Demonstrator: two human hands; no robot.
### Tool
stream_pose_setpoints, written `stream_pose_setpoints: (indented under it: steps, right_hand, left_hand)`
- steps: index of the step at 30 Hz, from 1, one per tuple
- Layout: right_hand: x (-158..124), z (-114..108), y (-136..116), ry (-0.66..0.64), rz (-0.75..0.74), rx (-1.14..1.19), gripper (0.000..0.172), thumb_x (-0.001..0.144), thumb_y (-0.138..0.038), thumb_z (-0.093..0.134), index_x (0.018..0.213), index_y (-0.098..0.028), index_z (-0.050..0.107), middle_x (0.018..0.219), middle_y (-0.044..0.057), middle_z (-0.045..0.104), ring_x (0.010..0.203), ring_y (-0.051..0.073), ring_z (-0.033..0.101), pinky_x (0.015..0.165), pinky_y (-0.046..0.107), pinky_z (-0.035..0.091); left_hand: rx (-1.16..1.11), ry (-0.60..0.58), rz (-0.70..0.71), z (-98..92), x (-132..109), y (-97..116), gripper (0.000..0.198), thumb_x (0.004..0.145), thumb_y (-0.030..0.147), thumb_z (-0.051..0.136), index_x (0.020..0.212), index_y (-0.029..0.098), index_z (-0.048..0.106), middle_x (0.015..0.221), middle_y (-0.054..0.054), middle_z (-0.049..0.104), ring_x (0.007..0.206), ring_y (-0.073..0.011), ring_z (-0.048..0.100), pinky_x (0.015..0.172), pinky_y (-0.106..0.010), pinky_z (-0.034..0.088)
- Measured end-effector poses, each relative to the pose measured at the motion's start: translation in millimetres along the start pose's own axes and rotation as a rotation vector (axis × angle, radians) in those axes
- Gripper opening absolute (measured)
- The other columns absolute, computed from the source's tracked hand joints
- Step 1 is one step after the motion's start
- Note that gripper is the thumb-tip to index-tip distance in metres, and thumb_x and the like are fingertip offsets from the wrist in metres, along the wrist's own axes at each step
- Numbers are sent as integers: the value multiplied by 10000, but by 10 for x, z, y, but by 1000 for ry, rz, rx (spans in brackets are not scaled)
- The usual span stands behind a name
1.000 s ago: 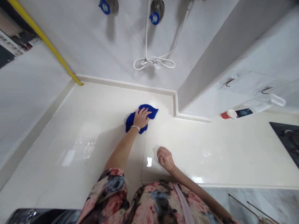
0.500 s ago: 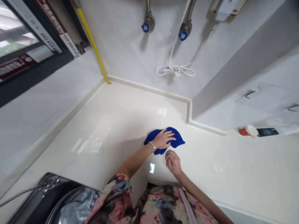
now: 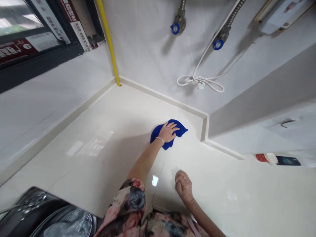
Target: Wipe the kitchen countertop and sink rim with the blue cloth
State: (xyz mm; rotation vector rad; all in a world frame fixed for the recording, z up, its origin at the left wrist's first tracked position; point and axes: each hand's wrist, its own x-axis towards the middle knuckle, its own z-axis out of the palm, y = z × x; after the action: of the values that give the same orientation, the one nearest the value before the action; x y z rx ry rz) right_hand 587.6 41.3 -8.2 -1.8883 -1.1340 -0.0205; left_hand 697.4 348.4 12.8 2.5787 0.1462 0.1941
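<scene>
My left hand (image 3: 168, 132), with a bracelet at the wrist, lies flat with fingers spread on a blue cloth (image 3: 182, 127). The cloth is spread and partly bunched on the glossy white countertop (image 3: 133, 108), and my palm covers its middle. Closer to my body, my right hand (image 3: 183, 185) is curled into a fist at the counter, apart from the cloth. Nothing shows in its fingers.
A yellow pipe (image 3: 110, 42) runs down into the back corner. On the wall are two blue-handled valves (image 3: 175, 28) and a looped white cord (image 3: 201, 80). A red paper cup (image 3: 262, 158) and a phone (image 3: 288, 160) lie right. A black sink (image 3: 23, 212) holds a colander (image 3: 92, 223).
My left hand has slid the blue cloth farther from my body, toward the back wall. My right fist stays near the front, now farther from the cloth. The view has shifted.
</scene>
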Motion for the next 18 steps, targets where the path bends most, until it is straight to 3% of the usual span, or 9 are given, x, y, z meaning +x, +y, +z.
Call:
stream_pose_setpoints:
  steps: [8, 18]
  right_hand:
    - [-10, -15, -33, -17, 44, -7, 290, 945, -39, 433, 823, -279, 540, 776, 16, 592, 703, 219, 582, 619, 361, 458]
    - [-188, 25, 50, -26, 129, -66, 234, 966, -102, 438, 806, -272, 457, 749, -9, 602, 631, 216, 609, 569, 328, 469]
  left_hand:
    - [-21, 95, -137, -265, 642, -482, 522, 983, 284, 519, 1476, 299, 692, 1681, -39, 538, 1616, -274, 390, 1396, -566, 168]
    - [19, 217, -258, -744, 983, -1133, 509, 984, 257, 504, 1452, 272, 704, 1654, -44, 571, 1595, -252, 424, 1378, -529, 198]
